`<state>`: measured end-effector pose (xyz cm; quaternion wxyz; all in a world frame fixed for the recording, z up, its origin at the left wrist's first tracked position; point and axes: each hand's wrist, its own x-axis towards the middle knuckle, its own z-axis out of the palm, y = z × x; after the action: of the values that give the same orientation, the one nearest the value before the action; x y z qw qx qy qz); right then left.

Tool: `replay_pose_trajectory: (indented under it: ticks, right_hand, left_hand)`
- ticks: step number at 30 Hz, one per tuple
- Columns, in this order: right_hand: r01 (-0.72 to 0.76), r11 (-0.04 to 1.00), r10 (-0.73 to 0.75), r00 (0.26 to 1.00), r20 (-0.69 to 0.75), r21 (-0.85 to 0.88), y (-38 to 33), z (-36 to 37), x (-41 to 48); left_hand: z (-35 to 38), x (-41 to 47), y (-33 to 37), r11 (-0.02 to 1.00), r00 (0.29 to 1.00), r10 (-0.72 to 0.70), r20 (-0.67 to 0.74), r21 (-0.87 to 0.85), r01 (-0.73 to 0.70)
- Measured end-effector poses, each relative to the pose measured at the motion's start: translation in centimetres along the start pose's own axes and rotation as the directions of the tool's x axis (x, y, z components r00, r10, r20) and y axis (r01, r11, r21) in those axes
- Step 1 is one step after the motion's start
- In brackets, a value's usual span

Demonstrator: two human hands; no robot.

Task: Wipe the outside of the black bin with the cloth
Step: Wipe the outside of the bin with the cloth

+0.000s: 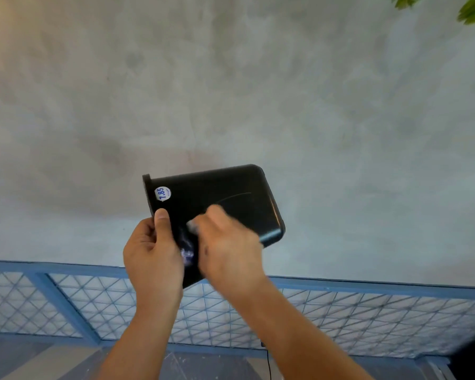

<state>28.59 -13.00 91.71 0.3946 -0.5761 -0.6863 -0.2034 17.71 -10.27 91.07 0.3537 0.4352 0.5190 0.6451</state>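
While the left hand (152, 249) grips the black bin (217, 207) near its rim — steadying it midair — the blurred right hand (228, 242) presses what seems a cloth (193, 225) against its side.

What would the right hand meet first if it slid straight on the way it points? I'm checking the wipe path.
Probably only more of the black bin: the right hand points up-left along its side, toward the rim. Motion blur makes this uncertain.
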Motion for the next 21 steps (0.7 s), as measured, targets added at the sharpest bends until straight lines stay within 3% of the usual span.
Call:
replay_pose_trajectory:
  ticks: [2,5,7,13,16,18,20,21]
  right_hand:
    - [0.057,0.998,-0.057,0.996,0.062,0.003,0.3,-0.1,-0.7]
    - [-0.192,0.979,0.192,0.981,-0.010,-0.075,5.9,-0.4,0.2]
    - [-0.274,0.958,0.270,0.961,-0.056,-0.089,7.3,-0.4,0.4]
    - [0.047,0.997,-0.049,0.998,0.036,0.069,-0.6,-1.0,-1.6]
    - [-0.148,0.989,0.148,0.982,-0.115,0.012,3.1,-2.2,-0.3]
    - [-0.329,0.944,0.316,0.923,-0.219,-0.023,6.0,-2.8,0.9]
    - [-0.358,0.934,0.348,0.903,-0.250,0.009,5.6,-2.2,1.2]
    - [-0.298,0.954,0.295,0.926,-0.236,0.026,3.9,-1.6,1.1]
  left_hand:
    - [-0.3,0.4,-0.4,0.999,0.999,-0.039,-0.023,-0.017,0.038]
    - [-0.4,0.1,-0.6,0.998,0.998,-0.063,-0.011,-0.021,0.063]
    - [-0.1,-0.5,-0.9,0.999,0.999,-0.045,0.004,0.000,0.045]
    - [-0.5,-0.4,-0.3,1.000,1.000,-0.013,-0.013,-0.015,0.013]
    - [-1.4,-0.9,0.2,1.000,1.000,0.000,0.012,0.012,0.000]
    - [-1.7,-1.6,0.7,0.997,0.999,0.039,0.029,0.066,-0.041]
    - [-1.5,-2.3,1.2,0.988,0.994,0.099,0.045,0.112,-0.104]
    - [-1.3,-2.5,1.4,0.982,0.991,0.128,0.046,0.132,-0.133]
